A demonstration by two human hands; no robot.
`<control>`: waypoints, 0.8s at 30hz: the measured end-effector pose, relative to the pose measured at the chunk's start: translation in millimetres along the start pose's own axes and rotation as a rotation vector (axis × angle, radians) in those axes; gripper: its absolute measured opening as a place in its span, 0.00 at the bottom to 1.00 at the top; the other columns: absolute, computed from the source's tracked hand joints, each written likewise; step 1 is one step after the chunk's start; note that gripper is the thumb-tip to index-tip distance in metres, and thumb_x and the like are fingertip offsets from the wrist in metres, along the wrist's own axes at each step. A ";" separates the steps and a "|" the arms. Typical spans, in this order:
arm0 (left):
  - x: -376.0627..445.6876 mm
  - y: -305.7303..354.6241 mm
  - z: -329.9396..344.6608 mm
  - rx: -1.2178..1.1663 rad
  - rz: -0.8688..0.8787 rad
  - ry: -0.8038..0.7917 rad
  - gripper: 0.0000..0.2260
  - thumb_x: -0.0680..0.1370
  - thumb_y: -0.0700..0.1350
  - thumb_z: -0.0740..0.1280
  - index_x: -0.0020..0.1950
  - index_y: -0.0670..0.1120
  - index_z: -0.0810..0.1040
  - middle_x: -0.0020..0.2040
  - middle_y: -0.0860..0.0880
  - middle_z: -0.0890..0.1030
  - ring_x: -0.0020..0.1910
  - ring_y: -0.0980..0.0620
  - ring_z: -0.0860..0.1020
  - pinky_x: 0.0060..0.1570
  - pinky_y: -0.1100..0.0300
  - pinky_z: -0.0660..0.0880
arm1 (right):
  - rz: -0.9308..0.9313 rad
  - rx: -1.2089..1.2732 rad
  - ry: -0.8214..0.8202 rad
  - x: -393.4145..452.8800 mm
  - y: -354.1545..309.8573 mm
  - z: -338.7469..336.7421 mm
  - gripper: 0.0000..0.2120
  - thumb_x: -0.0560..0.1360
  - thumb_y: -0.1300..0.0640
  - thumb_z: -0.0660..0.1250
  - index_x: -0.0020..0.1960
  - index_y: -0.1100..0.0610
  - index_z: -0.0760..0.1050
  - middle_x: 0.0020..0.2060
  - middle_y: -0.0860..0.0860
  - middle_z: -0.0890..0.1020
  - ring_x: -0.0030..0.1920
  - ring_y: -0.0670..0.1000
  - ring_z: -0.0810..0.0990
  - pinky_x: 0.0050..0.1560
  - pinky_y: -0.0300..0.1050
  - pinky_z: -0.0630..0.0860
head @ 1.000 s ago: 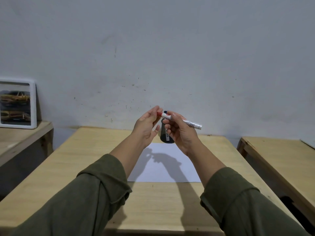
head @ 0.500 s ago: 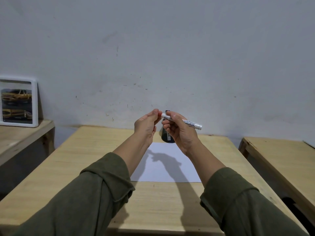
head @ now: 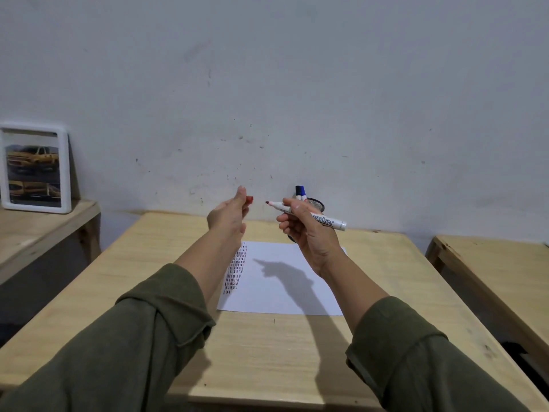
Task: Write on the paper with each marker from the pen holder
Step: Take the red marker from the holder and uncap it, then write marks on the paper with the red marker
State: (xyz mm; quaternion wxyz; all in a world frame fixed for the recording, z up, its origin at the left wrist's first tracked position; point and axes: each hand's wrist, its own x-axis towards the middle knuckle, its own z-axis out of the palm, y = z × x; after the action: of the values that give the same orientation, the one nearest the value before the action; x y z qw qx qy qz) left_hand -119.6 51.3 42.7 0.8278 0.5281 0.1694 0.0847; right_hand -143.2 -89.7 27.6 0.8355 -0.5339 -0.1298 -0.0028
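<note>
Right hand (head: 312, 233) grip clamped on uncapped marker (head: 309, 216); left hand (head: 228, 217) grip pinches red cap (head: 249, 199), above paper (head: 282, 281) on counter (head: 148, 263).

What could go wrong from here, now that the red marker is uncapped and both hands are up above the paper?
1. The bare tip of the red marker in the right hand could brush the left hand or a sleeve and stain it.
2. The red cap is only pinched at the left fingertips; it might drop and roll off the table.
3. Lowering the tip carelessly may smear the rows of marks already on the paper.
</note>
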 end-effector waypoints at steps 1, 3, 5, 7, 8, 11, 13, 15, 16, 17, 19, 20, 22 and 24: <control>6.2 -1.9 -9.7 0.073 0.061 0.045 0.09 0.73 0.53 0.69 0.37 0.50 0.77 0.38 0.57 0.81 0.41 0.60 0.77 0.39 0.62 0.68 | 0.010 0.007 0.002 0.7 4.1 -1.3 0.08 0.79 0.61 0.59 0.49 0.59 0.78 0.32 0.53 0.81 0.31 0.46 0.78 0.36 0.34 0.76; 16.4 -8.4 -31.2 0.281 0.172 0.110 0.07 0.73 0.52 0.69 0.41 0.50 0.82 0.39 0.57 0.82 0.42 0.58 0.77 0.40 0.63 0.69 | 0.036 0.012 0.007 1.9 11.7 -3.7 0.08 0.79 0.61 0.60 0.50 0.59 0.78 0.33 0.54 0.80 0.31 0.46 0.78 0.36 0.34 0.76; 21.5 -16.2 -49.7 0.443 0.226 0.137 0.09 0.74 0.49 0.67 0.49 0.48 0.83 0.37 0.57 0.81 0.38 0.61 0.74 0.34 0.68 0.68 | 0.065 0.007 0.013 4.6 20.9 -4.9 0.08 0.79 0.61 0.60 0.50 0.59 0.78 0.34 0.55 0.80 0.30 0.46 0.78 0.36 0.34 0.76; 25.9 -25.0 -62.1 0.498 0.249 0.143 0.08 0.76 0.44 0.66 0.51 0.45 0.82 0.40 0.52 0.81 0.34 0.61 0.72 0.24 0.72 0.68 | 0.090 0.003 0.024 8.0 29.6 -5.5 0.08 0.79 0.61 0.60 0.50 0.59 0.78 0.34 0.55 0.80 0.30 0.46 0.78 0.36 0.34 0.77; 27.9 -30.0 -66.8 0.513 0.255 0.145 0.07 0.76 0.42 0.66 0.52 0.45 0.81 0.42 0.48 0.81 0.32 0.61 0.71 0.21 0.74 0.68 | 0.101 0.004 0.032 10.0 33.4 -5.7 0.08 0.79 0.60 0.61 0.50 0.59 0.78 0.34 0.55 0.80 0.30 0.46 0.78 0.36 0.34 0.77; 37.2 -45.3 -78.9 0.592 0.270 0.150 0.07 0.75 0.36 0.66 0.51 0.39 0.80 0.43 0.43 0.81 0.33 0.58 0.75 0.22 0.78 0.68 | 0.125 0.005 0.044 15.5 42.9 -6.9 0.07 0.79 0.60 0.61 0.49 0.59 0.78 0.33 0.54 0.80 0.30 0.46 0.78 0.35 0.34 0.77; 47.0 -55.3 -89.5 0.644 0.278 0.136 0.08 0.75 0.35 0.66 0.52 0.37 0.81 0.41 0.43 0.81 0.34 0.55 0.78 0.26 0.77 0.72 | 0.139 0.002 0.046 18.5 49.2 -7.8 0.07 0.79 0.60 0.61 0.49 0.59 0.78 0.33 0.54 0.80 0.29 0.45 0.78 0.35 0.34 0.77; 54.7 -63.6 -97.5 0.726 0.295 0.099 0.08 0.74 0.34 0.66 0.51 0.37 0.81 0.40 0.43 0.81 0.35 0.53 0.79 0.35 0.76 0.76 | 0.153 -0.007 0.053 20.7 55.2 -8.8 0.08 0.79 0.61 0.60 0.49 0.59 0.78 0.32 0.53 0.80 0.29 0.45 0.78 0.34 0.34 0.76; 57.6 -67.3 -100.2 0.767 0.307 0.089 0.08 0.74 0.34 0.66 0.51 0.38 0.81 0.40 0.42 0.82 0.36 0.51 0.80 0.39 0.77 0.75 | 0.161 -0.014 0.056 21.7 58.2 -9.2 0.08 0.79 0.61 0.60 0.49 0.59 0.78 0.31 0.53 0.81 0.29 0.45 0.78 0.34 0.34 0.76; 59.5 -70.0 -102.2 0.803 0.319 0.084 0.08 0.74 0.34 0.66 0.51 0.38 0.81 0.40 0.42 0.83 0.38 0.50 0.81 0.40 0.79 0.72 | 0.167 -0.021 0.058 22.4 60.8 -9.9 0.08 0.79 0.60 0.60 0.49 0.59 0.78 0.31 0.53 0.81 0.29 0.45 0.78 0.34 0.34 0.76; 61.2 -74.6 -104.4 0.852 0.332 0.083 0.08 0.74 0.36 0.67 0.51 0.40 0.82 0.42 0.42 0.85 0.41 0.49 0.82 0.42 0.77 0.68 | 0.176 -0.027 0.061 23.6 65.0 -11.2 0.08 0.79 0.60 0.60 0.49 0.58 0.78 0.31 0.53 0.81 0.29 0.45 0.78 0.34 0.34 0.76; 62.1 -76.0 -104.8 0.863 0.335 0.082 0.08 0.74 0.36 0.67 0.51 0.41 0.82 0.43 0.42 0.85 0.43 0.49 0.82 0.45 0.75 0.67 | 0.179 -0.027 0.063 24.1 66.5 -11.6 0.07 0.79 0.60 0.60 0.49 0.58 0.78 0.31 0.53 0.81 0.29 0.45 0.78 0.34 0.34 0.75; 64.1 -77.7 -105.3 0.881 0.346 0.076 0.08 0.74 0.36 0.67 0.52 0.41 0.82 0.44 0.42 0.85 0.43 0.51 0.80 0.43 0.81 0.63 | 0.184 -0.031 0.066 24.7 68.6 -12.2 0.07 0.79 0.61 0.61 0.49 0.58 0.78 0.30 0.52 0.81 0.29 0.45 0.78 0.33 0.34 0.75; 64.7 -78.5 -105.2 0.896 0.361 0.063 0.09 0.74 0.36 0.67 0.53 0.40 0.82 0.45 0.43 0.85 0.43 0.54 0.78 0.40 0.86 0.60 | 0.188 -0.032 0.069 24.6 70.6 -12.4 0.07 0.79 0.60 0.61 0.48 0.58 0.78 0.30 0.52 0.82 0.29 0.45 0.78 0.33 0.34 0.75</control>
State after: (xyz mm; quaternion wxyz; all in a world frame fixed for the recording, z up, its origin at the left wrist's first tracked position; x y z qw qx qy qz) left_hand -101.5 127.4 -81.1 0.4853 0.8509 0.1197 0.1617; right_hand -106.7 -67.1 -34.8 0.8274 -0.5567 -0.0503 0.0549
